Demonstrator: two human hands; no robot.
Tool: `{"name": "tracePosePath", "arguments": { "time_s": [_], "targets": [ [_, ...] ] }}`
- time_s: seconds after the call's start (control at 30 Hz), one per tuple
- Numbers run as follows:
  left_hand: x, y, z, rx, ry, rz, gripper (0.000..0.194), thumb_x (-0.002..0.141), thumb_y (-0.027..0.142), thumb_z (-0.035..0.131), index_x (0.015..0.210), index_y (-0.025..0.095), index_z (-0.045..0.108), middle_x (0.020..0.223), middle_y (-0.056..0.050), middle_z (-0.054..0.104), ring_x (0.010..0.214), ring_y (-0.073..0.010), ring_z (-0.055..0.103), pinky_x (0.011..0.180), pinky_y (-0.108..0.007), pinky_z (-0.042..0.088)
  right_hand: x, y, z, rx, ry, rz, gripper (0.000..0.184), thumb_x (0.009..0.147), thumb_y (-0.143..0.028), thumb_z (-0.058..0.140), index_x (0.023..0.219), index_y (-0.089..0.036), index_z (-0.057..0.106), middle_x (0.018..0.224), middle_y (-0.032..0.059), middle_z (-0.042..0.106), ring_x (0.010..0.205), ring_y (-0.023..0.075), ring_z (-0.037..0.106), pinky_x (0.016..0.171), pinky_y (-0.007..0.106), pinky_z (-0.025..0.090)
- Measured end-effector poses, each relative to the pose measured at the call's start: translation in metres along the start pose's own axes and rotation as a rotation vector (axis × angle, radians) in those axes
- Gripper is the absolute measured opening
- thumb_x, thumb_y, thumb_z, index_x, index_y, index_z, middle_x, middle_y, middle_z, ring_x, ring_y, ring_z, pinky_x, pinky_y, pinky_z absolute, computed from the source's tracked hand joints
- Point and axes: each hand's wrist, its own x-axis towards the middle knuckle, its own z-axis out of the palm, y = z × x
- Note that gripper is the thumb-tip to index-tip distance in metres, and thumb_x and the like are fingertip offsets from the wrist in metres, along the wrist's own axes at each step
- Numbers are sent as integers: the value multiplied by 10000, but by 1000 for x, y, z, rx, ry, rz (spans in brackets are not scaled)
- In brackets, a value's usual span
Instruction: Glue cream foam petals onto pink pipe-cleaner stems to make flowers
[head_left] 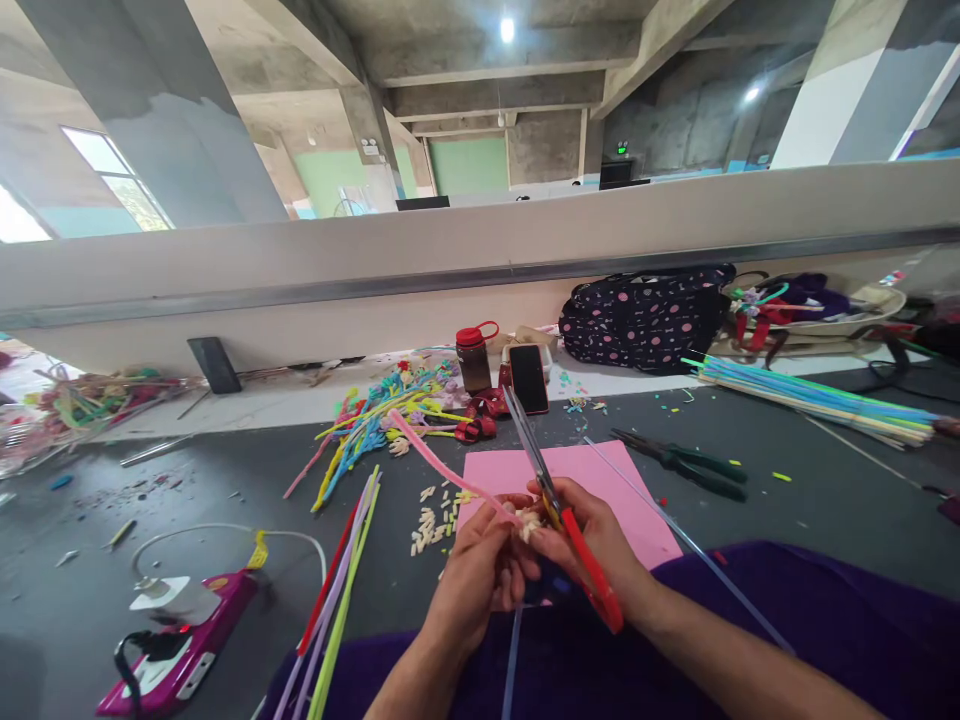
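Observation:
My left hand (484, 560) pinches a pink pipe cleaner (439, 465), whose free end rises to the upper left. Between both hands sits a small cream fuzzy piece (529, 524), partly covered by fingers. In my right hand (589, 525) is a pair of scissors (589, 570) with red handles, blades pointing up and away; its fingers also reach the cream piece. Under the hands lies a pink sheet (622, 500). To its left are several short cream cuttings (427, 530).
Pliers (686, 462) lie at the right, near a bundle of pipe cleaners (817, 400). Finished colourful stems (375, 420), a red-lidded bottle (472, 360) and a phone (529, 378) stand or lie behind. A magenta power strip (191, 650) is at the lower left.

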Motion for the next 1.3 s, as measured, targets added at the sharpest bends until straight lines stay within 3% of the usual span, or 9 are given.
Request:
{"name": "tracePosePath", "arguments": {
  "time_s": [0.1, 0.23, 0.37, 0.53, 0.67, 0.83, 0.9, 1.1, 1.3],
  "targets": [
    [-1, 4, -2, 57, 8, 31, 389, 741, 346, 573, 1072, 142, 588, 510, 14, 581, 349, -59, 423, 342, -147, 266, -2, 2, -6, 4, 8, 19, 396, 729, -330, 680, 1073, -205, 527, 808, -15, 579, 662, 106, 548, 603, 227, 447],
    [-5, 9, 1, 40, -31, 164, 453, 574, 285, 735, 1002, 160, 654, 739, -27, 625, 599, -118, 541, 507, -188, 393, -3, 1, -9, 65, -30, 24, 408, 731, -328, 679, 1093, -214, 530, 806, -19, 573, 681, 111, 548, 619, 233, 442],
    [-7, 12, 5, 55, -55, 249, 327, 537, 236, 766, 848, 151, 709, 818, -53, 614, 755, -181, 557, 654, -249, 431, -4, -2, -11, 52, -95, 19, 432, 725, -309, 687, 1112, -214, 521, 810, -18, 579, 666, 112, 538, 603, 236, 434],
    [-5, 13, 1, 90, -75, 294, 246, 550, 176, 767, 792, 167, 721, 852, -57, 592, 819, -198, 553, 740, -286, 436, -8, -4, -9, 107, -110, 35, 438, 739, -324, 675, 1129, -215, 508, 832, -11, 581, 687, 115, 538, 632, 246, 434],
    [-6, 14, -2, 111, -62, 311, 213, 548, 170, 771, 749, 155, 703, 809, -47, 597, 742, -171, 566, 665, -255, 450, -7, -7, -10, 85, -131, 17, 467, 737, -392, 662, 1138, -212, 502, 865, 4, 583, 716, 130, 553, 645, 254, 441],
    [-10, 20, -1, 88, 39, 176, 239, 547, 169, 767, 751, 141, 646, 665, -14, 616, 510, -114, 556, 489, -207, 432, -7, -17, -29, -176, -161, -61, 430, 763, -400, 610, 1127, -209, 487, 936, 26, 581, 588, 89, 497, 544, 225, 413],
    [-12, 23, -1, 93, 47, 163, 251, 528, 156, 773, 742, 134, 642, 646, -12, 614, 495, -112, 556, 448, -189, 413, -12, -20, -39, -327, -164, -71, 426, 763, -364, 604, 1139, -213, 475, 951, 32, 585, 631, 108, 517, 568, 234, 427],
    [-15, 24, 3, 49, 126, 221, 246, 530, 176, 770, 733, 143, 635, 556, 17, 581, 439, -90, 507, 386, -164, 370, -29, -17, -49, -779, -139, -166, 535, 665, -211, 661, 1160, -221, 457, 870, 4, 602, 715, 155, 551, 645, 272, 447],
    [-16, 27, 5, 168, 214, 330, 221, 565, 255, 766, 713, 137, 651, 590, 2, 571, 439, -79, 458, 387, -174, 378, -30, -8, -49, -1043, -78, -451, 625, 658, -346, 718, 1192, -174, 442, 989, 96, 597, 865, 248, 554, 759, 410, 455]
  ]
}}
